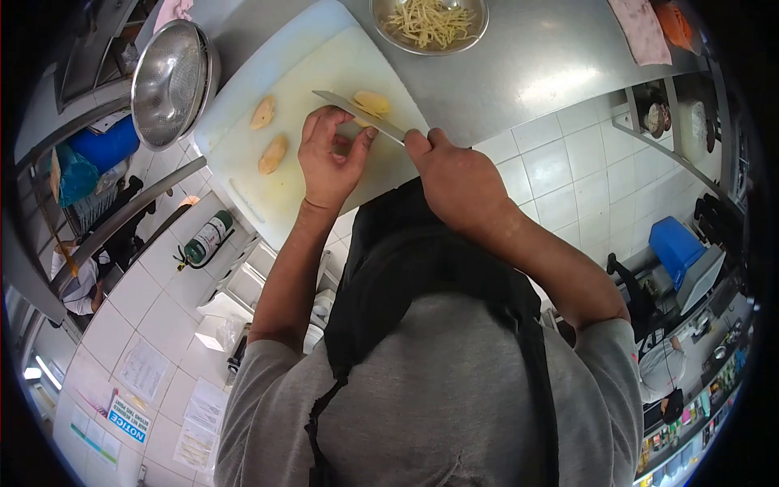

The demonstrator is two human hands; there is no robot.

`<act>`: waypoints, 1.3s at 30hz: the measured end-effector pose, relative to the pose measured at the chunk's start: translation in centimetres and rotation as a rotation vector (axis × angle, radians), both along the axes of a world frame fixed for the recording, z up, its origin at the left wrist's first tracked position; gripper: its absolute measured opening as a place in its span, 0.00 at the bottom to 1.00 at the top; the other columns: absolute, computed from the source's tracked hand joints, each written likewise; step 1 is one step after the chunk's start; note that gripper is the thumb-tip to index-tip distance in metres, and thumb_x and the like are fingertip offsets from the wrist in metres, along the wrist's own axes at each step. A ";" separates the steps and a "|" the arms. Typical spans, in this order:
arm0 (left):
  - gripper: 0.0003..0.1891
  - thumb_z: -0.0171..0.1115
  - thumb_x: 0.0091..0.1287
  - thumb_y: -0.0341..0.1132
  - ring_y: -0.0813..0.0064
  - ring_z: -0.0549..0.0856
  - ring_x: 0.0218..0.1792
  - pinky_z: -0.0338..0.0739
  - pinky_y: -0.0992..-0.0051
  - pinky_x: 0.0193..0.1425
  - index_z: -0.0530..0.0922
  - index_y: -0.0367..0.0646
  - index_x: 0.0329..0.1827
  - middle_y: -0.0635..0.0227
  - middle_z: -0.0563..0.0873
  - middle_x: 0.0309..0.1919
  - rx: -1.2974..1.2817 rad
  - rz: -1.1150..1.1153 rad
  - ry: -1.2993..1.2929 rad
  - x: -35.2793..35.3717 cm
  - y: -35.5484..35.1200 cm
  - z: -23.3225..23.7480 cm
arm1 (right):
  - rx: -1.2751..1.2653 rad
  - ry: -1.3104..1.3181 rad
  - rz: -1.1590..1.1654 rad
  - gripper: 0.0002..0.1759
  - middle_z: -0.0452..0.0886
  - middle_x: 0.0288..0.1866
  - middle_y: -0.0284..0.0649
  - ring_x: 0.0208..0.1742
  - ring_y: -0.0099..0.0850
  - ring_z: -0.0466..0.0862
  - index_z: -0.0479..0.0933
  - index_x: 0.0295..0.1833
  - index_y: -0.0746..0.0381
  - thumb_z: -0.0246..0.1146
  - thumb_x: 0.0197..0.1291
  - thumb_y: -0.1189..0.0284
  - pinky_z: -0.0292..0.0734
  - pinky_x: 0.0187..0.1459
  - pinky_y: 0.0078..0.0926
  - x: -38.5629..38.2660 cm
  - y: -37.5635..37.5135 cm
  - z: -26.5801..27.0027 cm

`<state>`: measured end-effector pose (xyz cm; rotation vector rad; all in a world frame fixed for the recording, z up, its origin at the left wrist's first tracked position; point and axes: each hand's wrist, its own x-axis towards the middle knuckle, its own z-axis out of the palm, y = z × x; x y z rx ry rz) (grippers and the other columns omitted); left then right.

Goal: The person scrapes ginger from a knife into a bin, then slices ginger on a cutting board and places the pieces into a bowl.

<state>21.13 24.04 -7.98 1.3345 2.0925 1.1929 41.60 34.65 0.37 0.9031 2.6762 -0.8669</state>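
Note:
My right hand [458,170] is closed around the handle of a kitchen knife [331,98], whose blade points left across the cutting board [316,73]. Just beyond the blade lie cut pieces of a peeled yellow vegetable [372,102] that looks like potato. My left hand [334,162] is on the near side of the blade, thumb and fingers curled in towards each other beside the cut pieces. What is between those fingertips is hidden. Left of it, two more peeled yellow pieces rest on the board, an upper one [263,112] and a lower one [273,154].
A metal bowl [479,32] of thin yellow strips [430,23] stands behind the board on the steel counter [527,69]. Perforated metal colanders [168,81] sit at the board's left. A pink cloth [641,32] lies at the back right. Other people are visible at both sides.

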 end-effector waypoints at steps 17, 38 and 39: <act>0.18 0.84 0.64 0.29 0.64 0.85 0.54 0.85 0.64 0.49 0.86 0.45 0.55 0.62 0.84 0.53 0.110 0.028 0.067 -1.4 0.0 3.7 | 0.027 -0.028 0.014 0.15 0.84 0.47 0.53 0.33 0.47 0.94 0.73 0.61 0.65 0.62 0.71 0.75 0.91 0.32 0.43 1.1 -0.7 0.2; 0.05 0.70 0.74 0.30 0.57 0.89 0.47 0.84 0.60 0.54 0.88 0.37 0.45 0.58 0.86 0.43 -0.750 -0.928 0.311 -6.5 13.1 6.7 | -0.023 0.065 -0.030 0.21 0.84 0.49 0.54 0.33 0.47 0.95 0.71 0.63 0.66 0.66 0.67 0.76 0.91 0.32 0.41 1.4 -1.0 -0.5; 0.05 0.71 0.74 0.30 0.58 0.90 0.47 0.84 0.61 0.53 0.89 0.37 0.46 0.59 0.86 0.43 -0.760 -0.917 0.311 -6.5 13.2 6.8 | -0.024 0.065 -0.033 0.21 0.84 0.49 0.54 0.33 0.47 0.95 0.71 0.63 0.66 0.66 0.67 0.76 0.91 0.32 0.41 1.5 -1.0 -0.5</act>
